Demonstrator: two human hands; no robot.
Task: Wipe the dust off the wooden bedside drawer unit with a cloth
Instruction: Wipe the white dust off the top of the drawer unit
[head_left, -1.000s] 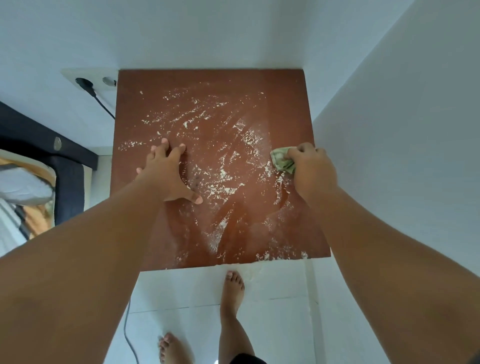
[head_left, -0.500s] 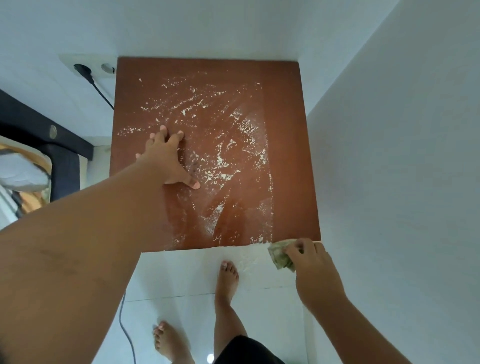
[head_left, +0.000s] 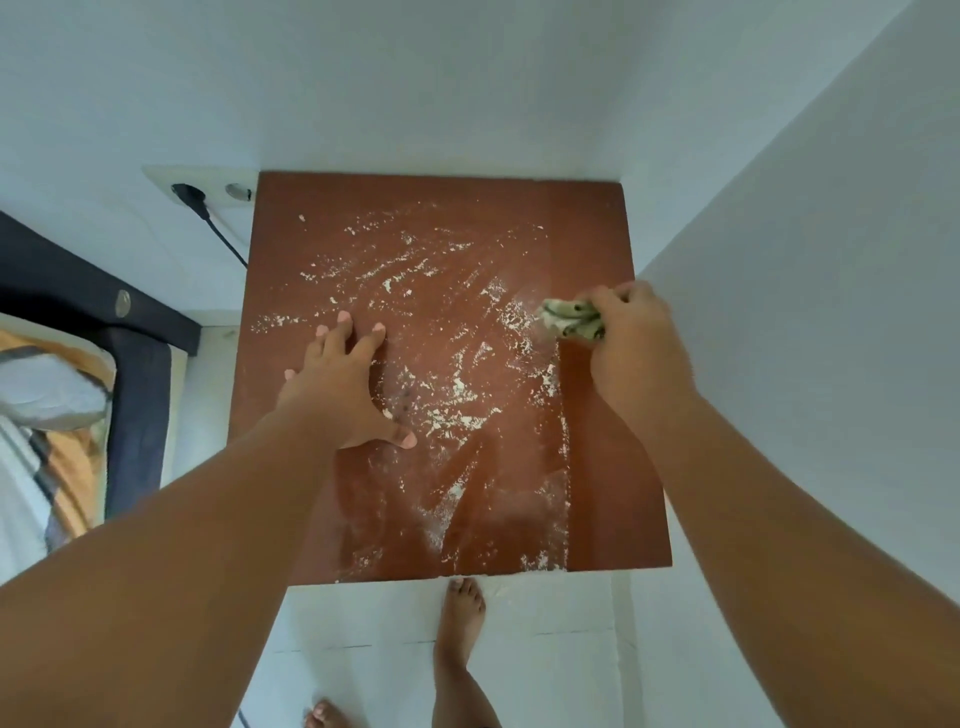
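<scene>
While the left hand (head_left: 343, 395) lies flat with fingers spread wide on the drawer unit (head_left: 597, 234), the right hand (head_left: 641, 348) is fisted tight round a crumpled greenish cloth (head_left: 569, 321), wad pressed to the wood; top is square, smooth, reddish-brown, glossy; white dust (head_left: 457, 395) in flaky streaks and smears between the hands and toward the near edge; strip under and beyond the right hand looks clean; bare foot (head_left: 462, 613) on pale floor tiles below the hands; black plug (head_left: 189, 197) in wall socket beyond the left hand.
</scene>
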